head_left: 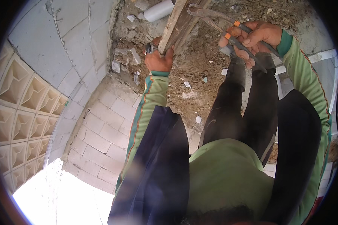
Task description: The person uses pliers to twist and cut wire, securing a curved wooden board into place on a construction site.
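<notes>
My left hand [159, 61] is closed around the lower end of a rough wooden plank [184, 28], which runs up to the top of the head view. A small round object with a metallic rim [150, 47] shows at the outer side of this hand; I cannot tell what it is. In my right hand [262, 34] is a pair of pincers [217, 19] with black handles and orange bands. The handles are spread apart. Its rounded jaws lie over the plank's upper part in the picture; whether they touch the wood or grip a nail cannot be made out.
Brown soil [187, 75] with broken chips and rubble lies beneath my hands. A white pipe piece [159, 10] rests beside the plank. To the left rise a grey block wall [52, 41] and patterned ventilation blocks [30, 95]. My legs [229, 105] stand close below the pincers.
</notes>
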Demonstrator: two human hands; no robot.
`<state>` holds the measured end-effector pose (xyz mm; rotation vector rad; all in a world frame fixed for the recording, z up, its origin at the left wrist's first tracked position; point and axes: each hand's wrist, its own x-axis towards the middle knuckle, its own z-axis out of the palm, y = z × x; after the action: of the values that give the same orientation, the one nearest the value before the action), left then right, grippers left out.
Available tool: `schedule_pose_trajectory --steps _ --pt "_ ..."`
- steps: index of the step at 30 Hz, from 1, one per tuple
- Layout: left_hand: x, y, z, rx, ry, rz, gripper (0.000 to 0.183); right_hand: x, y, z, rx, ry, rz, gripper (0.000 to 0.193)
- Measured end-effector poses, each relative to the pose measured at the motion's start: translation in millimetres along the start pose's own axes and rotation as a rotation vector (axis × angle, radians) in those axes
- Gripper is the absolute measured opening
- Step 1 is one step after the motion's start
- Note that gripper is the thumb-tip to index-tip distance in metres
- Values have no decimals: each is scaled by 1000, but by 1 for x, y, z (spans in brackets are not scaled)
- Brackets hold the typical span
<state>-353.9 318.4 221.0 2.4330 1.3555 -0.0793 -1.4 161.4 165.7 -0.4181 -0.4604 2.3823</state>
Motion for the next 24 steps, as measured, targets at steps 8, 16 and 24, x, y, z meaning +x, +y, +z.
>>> schedule_pose_trajectory --steps 8,16,24 --pt "4 -5 -3 14 -49 37 41 50 29 108 647 200 -350 53" --pt "8 -4 -3 97 -156 -30 36 108 34 172 721 522 -562 54" --pt "8 2 -8 5 45 32 42 36 53 68 -460 883 -133 56"
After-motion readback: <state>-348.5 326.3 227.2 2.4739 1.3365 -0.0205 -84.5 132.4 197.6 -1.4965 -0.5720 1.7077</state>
